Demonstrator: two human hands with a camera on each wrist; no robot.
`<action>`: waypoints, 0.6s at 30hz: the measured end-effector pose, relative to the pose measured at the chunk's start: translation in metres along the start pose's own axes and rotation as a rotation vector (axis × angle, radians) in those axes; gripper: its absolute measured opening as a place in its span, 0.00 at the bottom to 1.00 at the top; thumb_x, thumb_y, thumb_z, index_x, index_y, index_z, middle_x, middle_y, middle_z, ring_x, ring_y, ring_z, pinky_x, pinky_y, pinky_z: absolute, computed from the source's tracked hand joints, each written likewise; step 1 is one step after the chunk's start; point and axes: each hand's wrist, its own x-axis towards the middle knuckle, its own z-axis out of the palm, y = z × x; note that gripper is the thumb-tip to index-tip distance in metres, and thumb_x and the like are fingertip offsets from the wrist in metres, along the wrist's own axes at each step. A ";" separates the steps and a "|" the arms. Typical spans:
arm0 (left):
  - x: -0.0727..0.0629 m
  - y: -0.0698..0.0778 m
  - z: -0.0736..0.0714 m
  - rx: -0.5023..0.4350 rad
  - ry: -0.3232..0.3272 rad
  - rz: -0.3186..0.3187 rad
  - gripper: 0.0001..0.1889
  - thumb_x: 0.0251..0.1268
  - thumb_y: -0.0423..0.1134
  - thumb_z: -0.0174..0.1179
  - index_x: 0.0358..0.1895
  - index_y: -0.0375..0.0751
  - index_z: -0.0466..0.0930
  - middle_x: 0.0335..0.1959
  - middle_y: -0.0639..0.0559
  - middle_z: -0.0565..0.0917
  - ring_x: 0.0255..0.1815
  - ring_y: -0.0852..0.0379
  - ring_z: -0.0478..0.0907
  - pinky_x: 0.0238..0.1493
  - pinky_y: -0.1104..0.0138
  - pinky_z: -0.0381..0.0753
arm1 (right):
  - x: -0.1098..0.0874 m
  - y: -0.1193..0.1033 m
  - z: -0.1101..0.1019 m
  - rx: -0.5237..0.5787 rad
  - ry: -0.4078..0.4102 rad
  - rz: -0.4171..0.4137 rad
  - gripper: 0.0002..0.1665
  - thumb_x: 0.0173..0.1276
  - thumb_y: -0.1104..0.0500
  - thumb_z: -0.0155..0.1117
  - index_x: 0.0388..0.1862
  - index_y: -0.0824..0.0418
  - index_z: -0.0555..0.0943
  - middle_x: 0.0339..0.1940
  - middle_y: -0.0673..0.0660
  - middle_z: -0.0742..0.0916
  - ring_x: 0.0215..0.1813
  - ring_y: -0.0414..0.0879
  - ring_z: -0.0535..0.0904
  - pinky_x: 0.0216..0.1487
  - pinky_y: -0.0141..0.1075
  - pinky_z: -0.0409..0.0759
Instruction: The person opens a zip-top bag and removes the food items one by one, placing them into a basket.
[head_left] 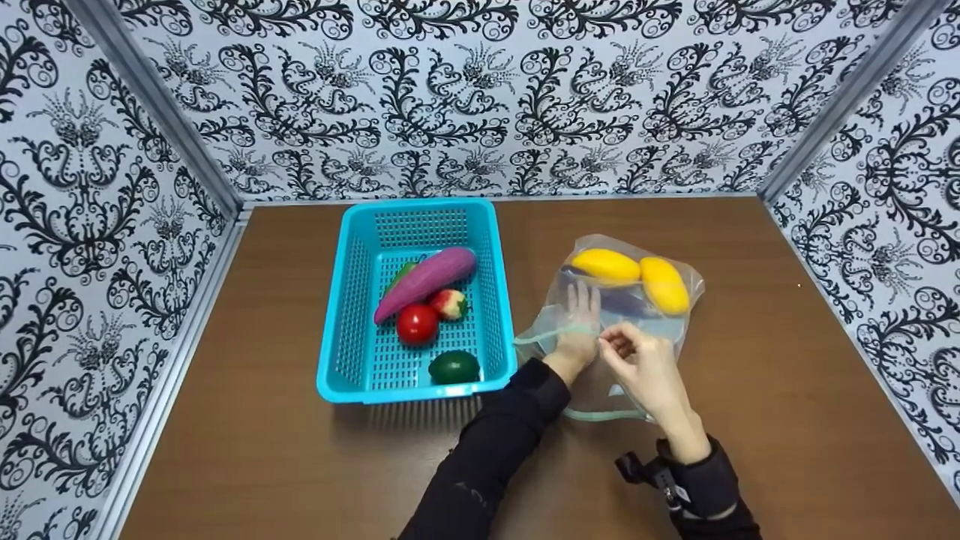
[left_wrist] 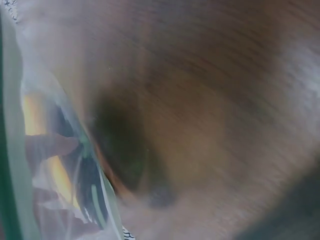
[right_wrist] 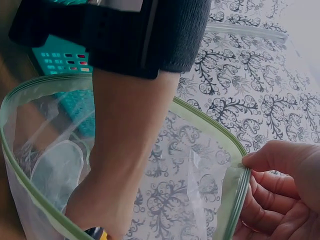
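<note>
A clear zip bag [head_left: 679, 341] with a pale green zip edge [right_wrist: 220, 125] lies on the table, its mouth toward me. Inside it are two yellow mangoes [head_left: 664, 286] and a long dark purple item [head_left: 619, 302], blurred by the plastic. My left hand [head_left: 579, 319] reaches through the mouth into the bag, fingers straight and close by the dark item. At the mouth, my right hand [head_left: 643, 367] pinches the zip edge between thumb and fingers. In the right wrist view the mouth gapes wide around my left forearm [right_wrist: 127, 130].
Left of the bag stands a blue plastic basket [head_left: 330, 337]. It holds a purple eggplant [head_left: 427, 283], a tomato [head_left: 417, 324], a red and cream fruit [head_left: 451, 304], a dark green fruit [head_left: 454, 367] and something green partly hidden. Patterned walls [head_left: 480, 97] enclose the brown table [head_left: 255, 427].
</note>
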 end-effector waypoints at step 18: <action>0.006 0.013 -0.003 0.103 -0.066 -0.033 0.27 0.67 0.44 0.41 0.68 0.51 0.49 0.68 0.51 0.52 0.68 0.53 0.46 0.61 0.59 0.56 | -0.018 -0.024 -0.008 0.021 0.011 -0.066 0.08 0.50 0.73 0.63 0.28 0.63 0.78 0.21 0.49 0.80 0.22 0.37 0.74 0.26 0.25 0.72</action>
